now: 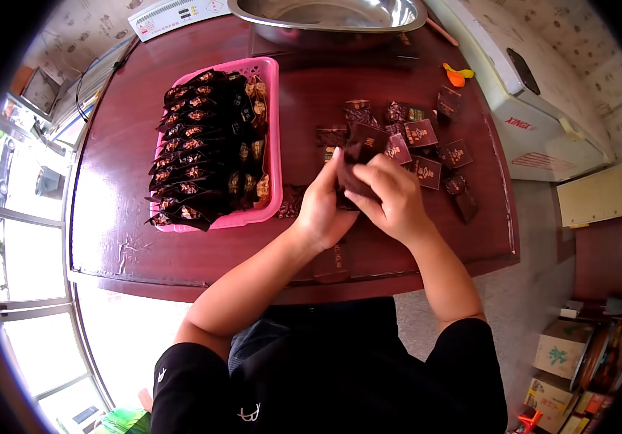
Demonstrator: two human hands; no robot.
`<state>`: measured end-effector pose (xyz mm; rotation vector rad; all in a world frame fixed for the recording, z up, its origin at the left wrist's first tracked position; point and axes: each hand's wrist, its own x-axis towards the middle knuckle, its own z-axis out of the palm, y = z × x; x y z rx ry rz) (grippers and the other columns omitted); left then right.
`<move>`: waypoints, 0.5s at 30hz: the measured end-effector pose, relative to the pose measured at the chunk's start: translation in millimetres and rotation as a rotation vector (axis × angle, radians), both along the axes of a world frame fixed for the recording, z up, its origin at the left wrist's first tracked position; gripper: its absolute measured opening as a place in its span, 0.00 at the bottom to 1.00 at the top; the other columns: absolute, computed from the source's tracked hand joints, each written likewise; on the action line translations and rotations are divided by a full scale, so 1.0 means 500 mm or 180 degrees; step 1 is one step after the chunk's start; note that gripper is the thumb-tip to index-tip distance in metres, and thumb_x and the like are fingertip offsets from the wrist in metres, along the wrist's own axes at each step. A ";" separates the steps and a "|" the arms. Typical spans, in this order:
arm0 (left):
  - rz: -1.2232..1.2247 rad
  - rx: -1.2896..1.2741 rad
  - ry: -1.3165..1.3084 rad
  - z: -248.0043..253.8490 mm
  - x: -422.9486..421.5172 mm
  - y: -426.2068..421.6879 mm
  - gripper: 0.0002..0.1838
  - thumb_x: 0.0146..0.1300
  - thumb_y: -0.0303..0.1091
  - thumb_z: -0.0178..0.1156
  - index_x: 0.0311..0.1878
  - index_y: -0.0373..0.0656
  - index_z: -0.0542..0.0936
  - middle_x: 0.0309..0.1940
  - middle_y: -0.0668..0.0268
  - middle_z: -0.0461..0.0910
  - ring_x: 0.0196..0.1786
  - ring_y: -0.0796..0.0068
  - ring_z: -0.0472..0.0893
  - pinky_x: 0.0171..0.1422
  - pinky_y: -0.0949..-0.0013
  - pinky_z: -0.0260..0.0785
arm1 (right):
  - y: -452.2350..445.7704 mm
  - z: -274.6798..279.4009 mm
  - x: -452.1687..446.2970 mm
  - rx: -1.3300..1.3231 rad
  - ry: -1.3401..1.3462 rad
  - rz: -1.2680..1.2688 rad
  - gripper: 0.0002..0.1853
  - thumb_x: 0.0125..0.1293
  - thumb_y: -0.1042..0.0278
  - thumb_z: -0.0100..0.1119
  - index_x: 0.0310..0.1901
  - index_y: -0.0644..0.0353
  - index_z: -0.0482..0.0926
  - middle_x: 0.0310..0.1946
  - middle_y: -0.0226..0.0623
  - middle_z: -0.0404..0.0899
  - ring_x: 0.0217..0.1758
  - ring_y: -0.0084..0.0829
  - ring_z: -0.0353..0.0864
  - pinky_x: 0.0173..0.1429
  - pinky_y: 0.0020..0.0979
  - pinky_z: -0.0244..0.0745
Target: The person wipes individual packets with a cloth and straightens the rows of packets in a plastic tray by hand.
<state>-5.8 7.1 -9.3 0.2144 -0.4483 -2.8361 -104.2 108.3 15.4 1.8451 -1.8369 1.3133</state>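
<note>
Between my hands is a dark brown packet (366, 139), tilted up above the table. My left hand (321, 205) grips its left side, thumb pointing up along it. My right hand (393, 197) is closed on its right side with bent fingers, which hide part of the packet. Several small brown packets with printed labels (421, 133) lie scattered beyond and to the right of my hands. To the left stands a pink plastic basket (274, 137) filled with rows of black packets (193, 148). Another flat brown packet (332, 262) lies near the table's front edge, below my hands.
A large metal basin (325, 27) sits at the back of the dark red table (126, 249). Beside it is a white appliance with buttons (179, 17). An orange and yellow object (458, 74) lies at the back right. A white freezer (542, 134) stands to the right.
</note>
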 end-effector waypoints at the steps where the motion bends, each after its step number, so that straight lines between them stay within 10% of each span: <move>1: -0.0198 -0.0055 0.0031 0.000 0.003 -0.011 0.25 0.78 0.49 0.39 0.63 0.41 0.73 0.55 0.59 0.79 0.60 0.65 0.78 0.69 0.61 0.68 | -0.001 -0.001 -0.004 -0.0035 0.0152 0.0239 0.16 0.50 0.66 0.73 0.41 0.55 0.80 0.30 0.32 0.73 0.30 0.34 0.76 0.32 0.35 0.73; 5: -0.0396 0.0239 0.0233 -0.017 0.009 -0.042 0.23 0.77 0.51 0.43 0.59 0.45 0.78 0.49 0.62 0.83 0.50 0.67 0.82 0.57 0.62 0.76 | 0.004 0.016 0.000 0.0585 0.0496 0.0582 0.17 0.42 0.67 0.73 0.37 0.51 0.82 0.30 0.29 0.73 0.33 0.31 0.77 0.34 0.34 0.75; 10: -0.0094 0.0112 -0.0187 0.014 -0.003 -0.023 0.26 0.77 0.53 0.42 0.63 0.42 0.74 0.59 0.59 0.79 0.62 0.63 0.77 0.71 0.56 0.64 | 0.024 0.039 -0.038 0.0511 0.0598 -0.0097 0.08 0.45 0.70 0.67 0.23 0.57 0.76 0.21 0.33 0.72 0.24 0.35 0.75 0.27 0.35 0.70; 15: -0.0091 -0.0092 -0.0141 0.022 0.000 -0.014 0.28 0.77 0.55 0.42 0.64 0.42 0.72 0.58 0.60 0.78 0.61 0.64 0.77 0.69 0.57 0.66 | 0.024 0.044 -0.029 -0.0081 0.0320 0.0090 0.09 0.47 0.70 0.70 0.31 0.57 0.80 0.24 0.32 0.73 0.26 0.34 0.74 0.29 0.35 0.71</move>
